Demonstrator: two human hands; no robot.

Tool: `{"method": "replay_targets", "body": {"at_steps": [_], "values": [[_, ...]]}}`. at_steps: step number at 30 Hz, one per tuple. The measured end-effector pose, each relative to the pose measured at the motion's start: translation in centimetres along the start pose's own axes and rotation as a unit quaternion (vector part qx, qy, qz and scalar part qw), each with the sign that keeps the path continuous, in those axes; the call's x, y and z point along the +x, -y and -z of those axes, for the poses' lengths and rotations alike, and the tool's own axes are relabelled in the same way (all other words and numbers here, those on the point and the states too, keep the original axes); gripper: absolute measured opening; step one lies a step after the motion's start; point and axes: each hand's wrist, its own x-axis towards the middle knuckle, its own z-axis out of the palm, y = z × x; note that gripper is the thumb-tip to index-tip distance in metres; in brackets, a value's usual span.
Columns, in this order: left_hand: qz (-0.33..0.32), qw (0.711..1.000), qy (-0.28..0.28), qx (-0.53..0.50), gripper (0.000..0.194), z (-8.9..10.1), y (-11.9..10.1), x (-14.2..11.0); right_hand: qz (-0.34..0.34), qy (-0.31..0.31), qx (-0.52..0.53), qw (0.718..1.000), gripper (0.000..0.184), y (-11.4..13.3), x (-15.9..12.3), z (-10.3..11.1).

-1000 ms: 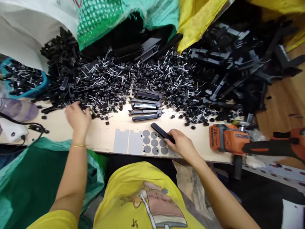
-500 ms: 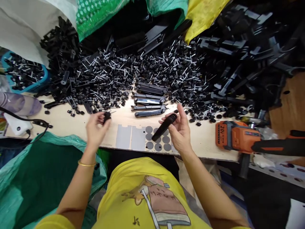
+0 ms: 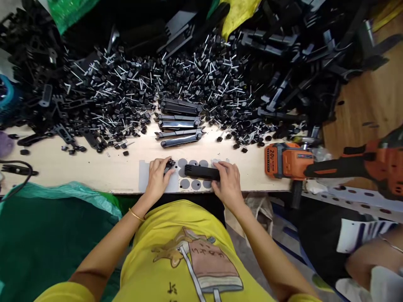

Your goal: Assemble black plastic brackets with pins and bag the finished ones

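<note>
My left hand point(image 3: 158, 177) is closed on a small black plastic piece point(image 3: 170, 164) at the front edge of the wooden bench point(image 3: 94, 167). My right hand point(image 3: 228, 181) grips a long black plastic handle point(image 3: 201, 172) that lies flat over grey round stickers point(image 3: 189, 183) on the bench. The small piece sits just left of the handle's end, a short gap between them. Several finished black handles point(image 3: 179, 126) lie in a row just beyond my hands.
A large heap of black knobs with metal pins point(image 3: 132, 92) covers the back of the bench. Long black plastic parts point(image 3: 283, 54) pile up at the right. An orange cordless drill point(image 3: 292, 161) lies right of my hands, with a green bag point(image 3: 47, 235) lower left. Another person's arm point(image 3: 371, 256) shows lower right.
Both hands came down from mid-air to the bench front. The handle now lies flat on the stickers, and the small piece is brought close to its left end. The camera tilted.
</note>
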Motion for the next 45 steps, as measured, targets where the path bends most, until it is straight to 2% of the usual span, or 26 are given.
{"method": "replay_targets", "body": {"at_steps": [4,5,7,9,13,18,24,28,32,37,41,45], "values": [[-0.007,0.999,0.036,0.011,0.035,0.2,-0.5,-1.0,0.113,0.105,0.014,0.988,0.050,1.6,2.4,0.1],[-0.010,0.999,0.042,0.006,0.034,0.2,-0.6,-1.1,0.129,0.128,0.034,0.983,0.047,2.0,3.0,-0.1],[-0.018,0.999,0.043,-0.007,0.031,0.0,-0.6,-0.9,0.114,0.145,0.083,0.979,0.044,2.7,3.8,-0.6],[-0.025,1.000,0.016,-0.009,0.027,-0.5,-0.6,-0.2,0.059,0.124,0.134,0.981,0.043,3.3,4.2,-1.1],[-0.031,0.998,-0.060,-0.005,0.027,-2.1,-1.0,1.5,-0.029,0.041,0.217,0.975,0.040,4.2,4.1,-2.1],[-0.058,0.995,-0.079,-0.003,0.028,-3.0,-1.6,1.8,-0.073,-0.010,0.193,0.978,0.037,3.7,3.8,-2.6],[-0.062,0.993,-0.097,-0.002,0.029,-3.5,-2.1,1.6,-0.030,0.016,0.223,0.974,0.039,2.8,4.0,-2.7],[-0.058,0.993,-0.098,-0.018,0.030,-4.3,-2.5,1.9,-0.009,0.015,0.210,0.978,0.048,2.9,4.3,-3.0],[-0.082,0.991,-0.101,-0.024,0.030,-4.4,-2.3,2.2,0.003,0.011,0.216,0.976,0.051,2.7,4.5,-3.1],[-0.171,0.983,-0.019,-0.057,0.028,-3.7,-1.7,2.8,0.002,0.004,0.214,0.977,0.057,2.3,4.6,-3.2],[-0.139,0.988,-0.013,-0.069,0.028,-3.6,-1.7,2.8,0.010,-0.003,0.240,0.971,0.055,2.3,4.7,-3.2],[-0.111,0.991,-0.042,-0.054,0.031,-4.0,-2.2,2.2,0.003,0.002,0.251,0.968,0.054,2.4,4.8,-3.1]]}}
